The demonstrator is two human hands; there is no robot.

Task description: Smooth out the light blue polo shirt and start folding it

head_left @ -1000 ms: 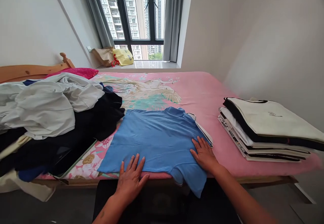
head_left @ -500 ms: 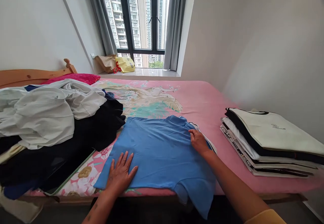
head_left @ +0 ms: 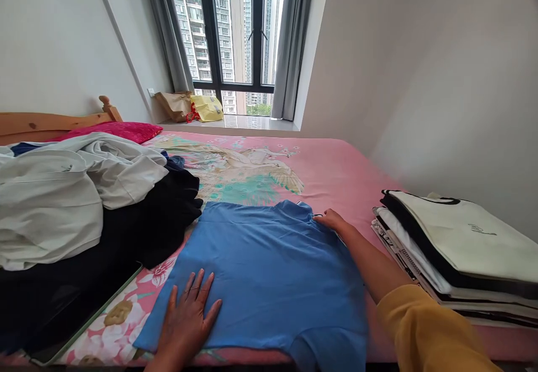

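A blue T-shirt (head_left: 260, 271) lies spread on the bed, its collar end to the right and one sleeve over the near edge. My left hand (head_left: 187, 319) rests flat on the lower left part of the shirt, fingers spread. At the far right edge of the shirt, near the collar, my right hand (head_left: 334, 221) pinches the fabric between thumb and fingers. The fingertips there are partly hidden by the hand itself.
A heap of clothes, with a light grey shirt (head_left: 46, 204) on black garments (head_left: 159, 221), lies at left. By it is a dark flat tablet-like object (head_left: 88, 316). Folded shirts (head_left: 466, 232) are stacked at right on the pink bedsheet (head_left: 328, 170). Bags (head_left: 205, 108) sit by the window.
My right hand has moved away from me along the right side of the shirt, towards its far edge. My left hand stays flat on the shirt. The view has shifted slightly.
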